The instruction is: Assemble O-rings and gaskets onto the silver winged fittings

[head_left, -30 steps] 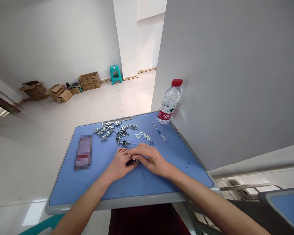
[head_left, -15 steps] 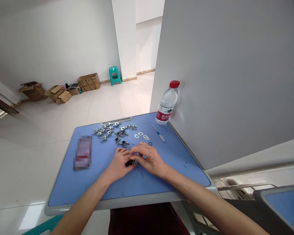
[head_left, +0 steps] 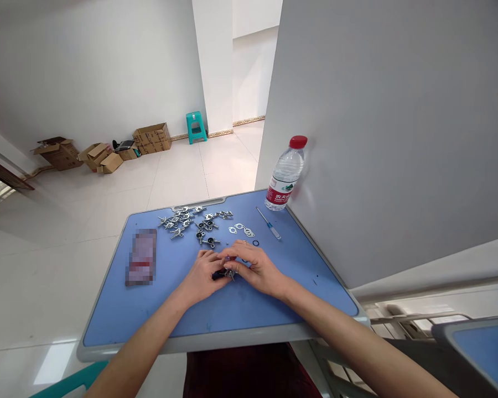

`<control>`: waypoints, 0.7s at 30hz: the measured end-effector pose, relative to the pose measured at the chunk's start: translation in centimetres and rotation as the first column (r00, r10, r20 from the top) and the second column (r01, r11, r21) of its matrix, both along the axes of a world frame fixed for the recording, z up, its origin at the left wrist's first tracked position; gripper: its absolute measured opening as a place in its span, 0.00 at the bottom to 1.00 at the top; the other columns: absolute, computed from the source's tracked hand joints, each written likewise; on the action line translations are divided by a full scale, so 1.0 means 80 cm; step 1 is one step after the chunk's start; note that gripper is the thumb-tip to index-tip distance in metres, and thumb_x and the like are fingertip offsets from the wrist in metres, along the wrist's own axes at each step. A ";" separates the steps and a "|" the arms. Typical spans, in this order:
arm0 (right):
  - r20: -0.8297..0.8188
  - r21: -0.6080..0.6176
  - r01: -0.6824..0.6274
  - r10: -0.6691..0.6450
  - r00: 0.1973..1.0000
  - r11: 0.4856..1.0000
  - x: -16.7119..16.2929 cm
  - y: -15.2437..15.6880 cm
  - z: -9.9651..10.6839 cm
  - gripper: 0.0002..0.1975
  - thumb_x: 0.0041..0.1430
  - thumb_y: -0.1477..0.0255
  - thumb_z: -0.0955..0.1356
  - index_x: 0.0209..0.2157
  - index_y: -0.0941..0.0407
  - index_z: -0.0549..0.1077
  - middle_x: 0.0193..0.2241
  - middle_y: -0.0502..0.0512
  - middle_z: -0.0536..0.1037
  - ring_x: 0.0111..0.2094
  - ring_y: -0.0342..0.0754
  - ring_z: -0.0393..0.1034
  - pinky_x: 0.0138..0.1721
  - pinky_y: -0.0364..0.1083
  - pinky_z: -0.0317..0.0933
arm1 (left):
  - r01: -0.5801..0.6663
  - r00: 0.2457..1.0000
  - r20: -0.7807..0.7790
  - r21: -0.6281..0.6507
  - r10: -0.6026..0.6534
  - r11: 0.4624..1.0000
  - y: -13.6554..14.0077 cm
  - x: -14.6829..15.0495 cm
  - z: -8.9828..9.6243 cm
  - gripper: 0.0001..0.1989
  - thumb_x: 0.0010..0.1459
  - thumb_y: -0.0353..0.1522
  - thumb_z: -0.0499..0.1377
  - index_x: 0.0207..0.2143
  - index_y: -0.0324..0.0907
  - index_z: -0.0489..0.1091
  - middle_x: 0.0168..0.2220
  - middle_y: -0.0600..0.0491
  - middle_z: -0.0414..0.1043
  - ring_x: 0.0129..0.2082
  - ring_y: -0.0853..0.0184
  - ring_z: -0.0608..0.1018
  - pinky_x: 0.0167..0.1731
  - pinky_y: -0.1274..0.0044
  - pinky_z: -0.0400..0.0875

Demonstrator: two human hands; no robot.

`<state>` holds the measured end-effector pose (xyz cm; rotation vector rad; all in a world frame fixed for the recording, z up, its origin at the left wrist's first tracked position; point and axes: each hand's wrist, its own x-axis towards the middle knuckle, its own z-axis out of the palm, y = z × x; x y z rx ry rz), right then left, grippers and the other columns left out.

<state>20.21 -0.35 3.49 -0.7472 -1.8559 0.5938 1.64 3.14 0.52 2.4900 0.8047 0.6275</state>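
My left hand (head_left: 201, 279) is closed around a small metal fitting (head_left: 231, 274) with a dark part, low over the middle of the blue table. My right hand (head_left: 255, 268) bends over the same fitting from the right, thumb and fingertips at its top. A small reddish, see-through bit shows between those fingers, too small to name. Much of the fitting is hidden by the fingers. Just beyond the hands lie several metal fittings with black centres (head_left: 211, 241). Flat oval gaskets (head_left: 248, 232) and a dark rubber ring (head_left: 255, 243) lie past my right hand.
A pile of metal fittings (head_left: 178, 222) is at the table's far left. A screwdriver (head_left: 270, 225) with a clear handle and a water bottle (head_left: 283, 179) are at the far right, by the grey wall (head_left: 377, 138). A blurred flat packet (head_left: 141, 257) lies left.
My right fingers and thumb have parted slightly at the fitting, showing the reddish bit between them. My left hand keeps its hold. The view has shifted a little.
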 end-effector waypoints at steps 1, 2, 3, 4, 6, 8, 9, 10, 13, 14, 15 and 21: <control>-0.003 0.010 -0.005 0.005 1.000 1.000 0.000 0.000 0.000 0.10 0.69 0.68 0.61 0.41 0.52 0.74 0.29 0.51 0.78 0.29 0.46 0.65 0.38 0.48 0.63 | 0.002 1.000 0.003 0.000 -0.002 1.000 0.000 0.000 0.000 0.03 0.58 0.28 0.61 0.34 0.45 0.71 0.39 0.57 0.76 0.38 0.65 0.73 0.43 0.68 0.63; -0.007 0.015 -0.012 0.012 1.000 1.000 -0.001 0.000 0.001 0.10 0.69 0.69 0.61 0.41 0.52 0.74 0.29 0.51 0.78 0.29 0.45 0.65 0.37 0.48 0.62 | 0.004 1.000 0.005 0.002 -0.004 1.000 0.001 0.000 -0.001 0.03 0.58 0.28 0.61 0.34 0.45 0.71 0.38 0.57 0.76 0.38 0.65 0.73 0.43 0.68 0.63; -0.010 0.018 -0.020 0.020 1.000 1.000 -0.001 0.000 0.001 0.09 0.69 0.69 0.62 0.41 0.52 0.74 0.29 0.51 0.77 0.29 0.45 0.65 0.37 0.47 0.62 | 0.005 1.000 0.007 0.005 -0.005 1.000 0.001 0.000 -0.002 0.03 0.58 0.29 0.61 0.34 0.45 0.71 0.37 0.57 0.76 0.38 0.64 0.73 0.43 0.68 0.63; -0.012 0.020 -0.027 0.027 1.000 0.999 -0.001 0.000 0.001 0.09 0.69 0.69 0.61 0.41 0.52 0.74 0.29 0.51 0.77 0.29 0.45 0.64 0.36 0.47 0.62 | 0.006 1.000 0.010 0.008 -0.006 1.000 0.001 0.000 -0.002 0.02 0.58 0.29 0.62 0.34 0.45 0.71 0.37 0.57 0.76 0.38 0.64 0.73 0.43 0.68 0.63; -0.006 0.020 -0.033 0.033 0.999 0.999 0.000 0.000 0.001 0.10 0.69 0.70 0.61 0.42 0.52 0.73 0.29 0.50 0.77 0.29 0.45 0.64 0.37 0.47 0.62 | 0.009 1.000 0.014 0.012 -0.009 1.000 0.001 -0.001 -0.003 0.03 0.58 0.29 0.62 0.35 0.45 0.71 0.38 0.56 0.76 0.39 0.64 0.73 0.43 0.68 0.63; -0.002 0.018 -0.032 0.032 0.999 0.999 0.000 0.000 0.001 0.10 0.70 0.70 0.60 0.43 0.52 0.73 0.29 0.50 0.77 0.29 0.45 0.65 0.38 0.47 0.62 | 0.013 1.000 0.015 0.016 -0.013 1.000 0.001 -0.001 -0.003 0.04 0.57 0.29 0.63 0.35 0.45 0.71 0.40 0.56 0.76 0.40 0.63 0.74 0.43 0.68 0.63; -0.002 0.017 -0.032 0.033 0.999 0.999 0.001 0.001 0.001 0.11 0.70 0.70 0.60 0.43 0.52 0.73 0.29 0.50 0.77 0.30 0.45 0.65 0.39 0.48 0.62 | 0.014 1.000 0.017 0.019 -0.014 1.000 0.001 -0.001 -0.003 0.04 0.57 0.29 0.63 0.35 0.45 0.71 0.40 0.56 0.76 0.40 0.63 0.74 0.43 0.68 0.63; -0.003 0.016 -0.033 0.034 0.999 0.999 0.001 0.001 0.001 0.11 0.70 0.70 0.60 0.43 0.52 0.73 0.29 0.51 0.77 0.30 0.45 0.66 0.39 0.48 0.62 | 0.015 1.000 0.017 0.021 -0.015 1.000 0.000 -0.001 -0.003 0.04 0.57 0.28 0.63 0.35 0.45 0.71 0.40 0.56 0.76 0.40 0.63 0.73 0.43 0.68 0.63; 0.012 0.020 -0.038 0.038 0.999 0.999 0.000 0.000 0.001 0.12 0.70 0.70 0.59 0.43 0.52 0.73 0.28 0.51 0.76 0.29 0.45 0.66 0.39 0.48 0.62 | 0.012 1.000 0.018 0.026 -0.012 1.000 0.000 -0.001 -0.003 0.04 0.57 0.28 0.63 0.34 0.45 0.71 0.38 0.56 0.75 0.39 0.63 0.73 0.43 0.68 0.63; 0.022 0.024 -0.037 0.036 0.999 0.999 0.000 0.000 0.001 0.11 0.70 0.70 0.59 0.43 0.53 0.73 0.28 0.51 0.76 0.29 0.45 0.65 0.38 0.47 0.62 | 0.010 1.000 0.018 0.028 -0.010 1.000 0.000 -0.001 -0.003 0.04 0.57 0.28 0.62 0.34 0.45 0.70 0.37 0.56 0.75 0.38 0.64 0.73 0.43 0.68 0.63; 0.029 0.030 -0.029 0.028 0.999 0.999 -0.001 0.000 0.000 0.11 0.70 0.70 0.60 0.42 0.53 0.72 0.28 0.51 0.76 0.28 0.45 0.65 0.37 0.47 0.62 | 0.009 1.000 0.017 0.029 -0.009 1.000 0.000 0.000 -0.003 0.03 0.57 0.29 0.62 0.33 0.45 0.70 0.35 0.57 0.75 0.37 0.64 0.72 0.42 0.68 0.63; 0.034 0.009 0.042 -0.042 0.999 0.999 -0.003 -0.002 -0.001 0.09 0.68 0.69 0.62 0.34 0.53 0.71 0.24 0.49 0.73 0.28 0.45 0.63 0.35 0.46 0.61 | 0.008 1.000 0.004 0.030 -0.008 1.000 0.000 0.001 0.000 0.04 0.59 0.29 0.61 0.30 0.44 0.69 0.32 0.57 0.74 0.33 0.66 0.71 0.42 0.68 0.63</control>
